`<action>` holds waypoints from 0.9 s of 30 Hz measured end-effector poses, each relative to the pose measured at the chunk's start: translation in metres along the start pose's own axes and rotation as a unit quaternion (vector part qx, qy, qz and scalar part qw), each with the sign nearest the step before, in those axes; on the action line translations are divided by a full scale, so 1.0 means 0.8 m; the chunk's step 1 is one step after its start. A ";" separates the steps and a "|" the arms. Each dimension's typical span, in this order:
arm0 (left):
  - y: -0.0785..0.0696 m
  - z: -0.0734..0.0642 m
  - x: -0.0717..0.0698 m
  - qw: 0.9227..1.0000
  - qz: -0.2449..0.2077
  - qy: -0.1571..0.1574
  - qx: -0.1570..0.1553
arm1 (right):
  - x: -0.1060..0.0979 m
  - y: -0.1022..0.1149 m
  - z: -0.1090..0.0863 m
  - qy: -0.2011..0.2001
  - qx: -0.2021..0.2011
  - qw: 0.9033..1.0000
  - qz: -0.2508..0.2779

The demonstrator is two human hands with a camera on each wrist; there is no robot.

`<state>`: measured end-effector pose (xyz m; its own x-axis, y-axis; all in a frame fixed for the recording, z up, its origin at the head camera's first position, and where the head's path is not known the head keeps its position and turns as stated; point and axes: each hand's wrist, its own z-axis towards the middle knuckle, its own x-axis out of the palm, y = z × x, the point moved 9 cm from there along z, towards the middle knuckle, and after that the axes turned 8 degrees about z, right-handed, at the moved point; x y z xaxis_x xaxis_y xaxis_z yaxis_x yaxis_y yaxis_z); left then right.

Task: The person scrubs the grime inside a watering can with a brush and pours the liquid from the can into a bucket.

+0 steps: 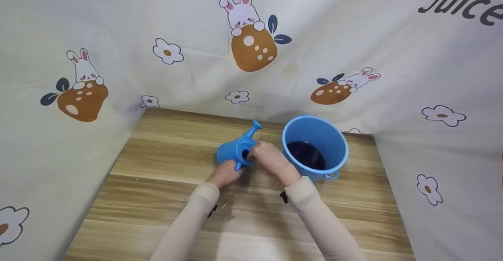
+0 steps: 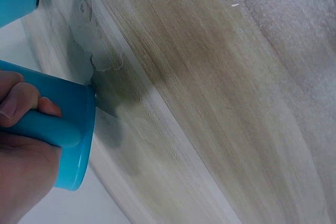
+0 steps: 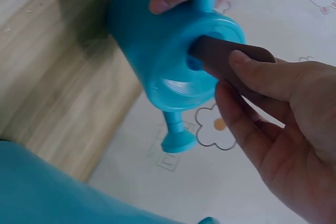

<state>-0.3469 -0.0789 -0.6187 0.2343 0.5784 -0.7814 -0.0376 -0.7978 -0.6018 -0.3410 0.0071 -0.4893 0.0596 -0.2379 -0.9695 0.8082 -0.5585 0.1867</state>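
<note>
A blue toy watering can is tilted over the table, its round top opening turned toward me and its sprinkler spout pointing to the back. My left hand grips the can's handle; the left wrist view shows the fingers wrapped around it. With thumb and fingers, my right hand pinches a flat, smooth, dark brown piece. One end of this piece goes into the can's opening, where its tip is hidden. I cannot tell what kind of object it is.
To the right of the can stands a blue bucket with dark liquid in the bottom. Wet patches and drops lie on the wood-grain table. Printed cloth with rabbits and flowers hangs around the back and sides.
</note>
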 end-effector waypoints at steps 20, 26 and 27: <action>-0.006 -0.002 -0.002 1.000 0.022 -0.007 0.011 | -0.028 -0.008 -0.002 0.037 0.024 0.995 0.092; -0.009 -0.001 -0.003 0.999 0.031 -0.016 0.029 | -0.028 -0.010 -0.003 0.030 0.027 0.994 0.103; -0.009 -0.001 -0.004 0.999 0.032 -0.016 0.029 | -0.027 -0.010 -0.003 0.029 0.027 0.994 0.104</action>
<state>-0.3464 -0.0750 -0.6121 0.1992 0.5330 -0.8223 -0.1085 -0.8220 -0.5591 -0.3475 0.0189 -0.4702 0.2563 -0.3079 -0.9163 0.7421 -0.5448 0.3906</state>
